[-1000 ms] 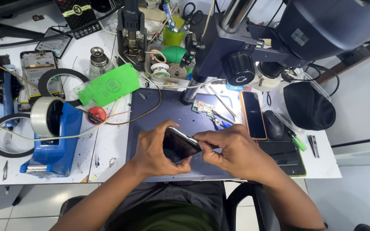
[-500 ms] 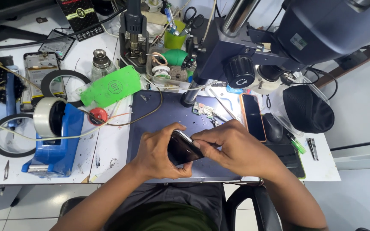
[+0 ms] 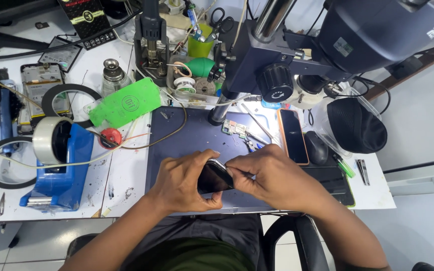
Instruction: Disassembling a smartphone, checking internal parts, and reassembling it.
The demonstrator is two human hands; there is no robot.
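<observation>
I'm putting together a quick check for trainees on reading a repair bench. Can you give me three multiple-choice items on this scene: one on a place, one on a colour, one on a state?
1. Where does the second phone, the one not in hand, lie?
A. on the dark work mat, right of the hands
B. on the blue tape dispenser
C. on the floor

2. What colour is the flat plastic piece left of the mat?
A. red
B. green
C. white

3. How is the dark phone at the front edge held?
A. lying untouched
B. in the left hand alone
C. between both hands

Answers:
1 A, it lies face up on the mat beside the computer mouse.
2 B, it is bright green.
3 C, the left hand cups it while the right hand has its grip at the top edge.
</observation>
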